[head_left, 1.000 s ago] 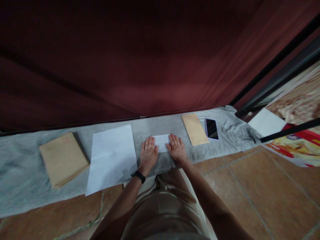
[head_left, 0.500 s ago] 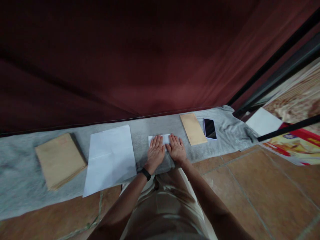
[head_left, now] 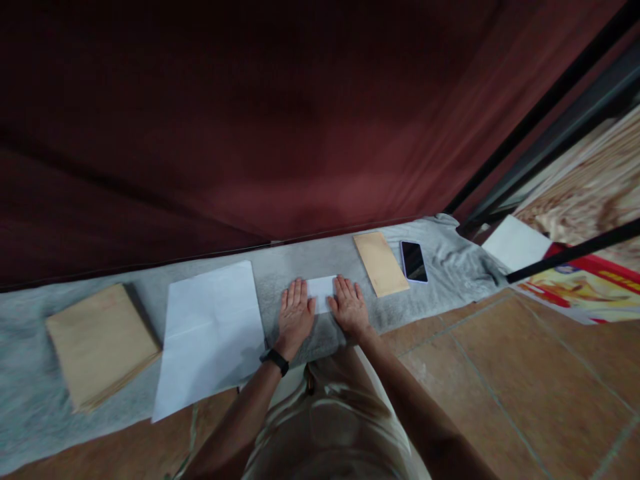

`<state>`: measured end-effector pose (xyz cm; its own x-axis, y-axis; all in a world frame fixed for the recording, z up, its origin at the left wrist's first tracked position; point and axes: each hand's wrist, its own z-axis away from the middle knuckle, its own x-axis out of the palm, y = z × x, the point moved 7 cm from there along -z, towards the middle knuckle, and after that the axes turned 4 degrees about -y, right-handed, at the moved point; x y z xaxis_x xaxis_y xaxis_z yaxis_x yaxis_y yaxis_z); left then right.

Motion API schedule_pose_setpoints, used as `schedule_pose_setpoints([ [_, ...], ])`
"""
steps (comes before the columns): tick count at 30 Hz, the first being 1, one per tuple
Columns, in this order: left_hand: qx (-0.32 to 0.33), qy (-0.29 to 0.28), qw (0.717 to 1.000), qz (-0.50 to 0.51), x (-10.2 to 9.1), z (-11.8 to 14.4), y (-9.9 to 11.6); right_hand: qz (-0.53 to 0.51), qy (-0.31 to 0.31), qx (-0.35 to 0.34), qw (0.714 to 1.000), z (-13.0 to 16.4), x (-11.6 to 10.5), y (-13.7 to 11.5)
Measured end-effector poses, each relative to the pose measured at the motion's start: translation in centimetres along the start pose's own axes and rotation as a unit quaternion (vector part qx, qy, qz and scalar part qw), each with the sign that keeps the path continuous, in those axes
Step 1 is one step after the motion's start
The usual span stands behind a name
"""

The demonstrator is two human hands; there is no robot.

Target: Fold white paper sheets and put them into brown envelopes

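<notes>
A small folded white paper (head_left: 321, 292) lies on the grey cloth (head_left: 280, 267) in front of me. My left hand (head_left: 295, 315), with a black band on the wrist, lies flat on the paper's left part, fingers together. My right hand (head_left: 349, 308) presses flat on its right part. Only the middle strip of the paper shows between the two hands. Neither hand grips anything.
Left of my hands lie a large white sheet (head_left: 210, 333) and a stack of brown envelopes (head_left: 100, 343). To the right are one brown envelope (head_left: 381, 263) and a dark phone (head_left: 413, 261). A dark red curtain (head_left: 250, 133) hangs behind; brown floor tiles (head_left: 525, 373) lie at right.
My left hand slid right over the folded paper, then back left, uncovering its middle. The right hand stayed on the paper's right part. The view shifted slightly.
</notes>
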<state>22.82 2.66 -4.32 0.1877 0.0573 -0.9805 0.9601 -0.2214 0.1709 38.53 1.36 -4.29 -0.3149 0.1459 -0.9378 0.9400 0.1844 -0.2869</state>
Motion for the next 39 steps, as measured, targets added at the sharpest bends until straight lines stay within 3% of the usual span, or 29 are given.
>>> schedule_pose_setpoints([
  [6, -0.002, 0.006, 1.0, -0.009, -0.1, 0.1, -0.1, -0.009, -0.003, 0.027, 1.0, -0.5, -0.4, -0.5],
  [13, 0.014, 0.002, 1.0, -0.015, -0.6, 0.2, 0.2, -0.023, -0.013, -0.011, 1.0, -1.0, 1.0, -3.6],
  [24, -0.003, 0.018, 1.0, -0.024, -0.9, 0.8, -0.8, 0.005, 0.014, 0.032, 0.999, 0.1, 0.4, -0.8],
  [34, -0.013, 0.041, 0.999, -0.01, -1.1, 1.9, -1.9, 0.016, 0.02, 0.031, 0.999, 0.1, 0.2, -0.8],
  [39, -0.011, 0.049, 0.999, 0.007, -1.6, 1.9, -0.9, 0.012, 0.017, 0.032, 0.999, 0.2, 0.2, -0.8],
])
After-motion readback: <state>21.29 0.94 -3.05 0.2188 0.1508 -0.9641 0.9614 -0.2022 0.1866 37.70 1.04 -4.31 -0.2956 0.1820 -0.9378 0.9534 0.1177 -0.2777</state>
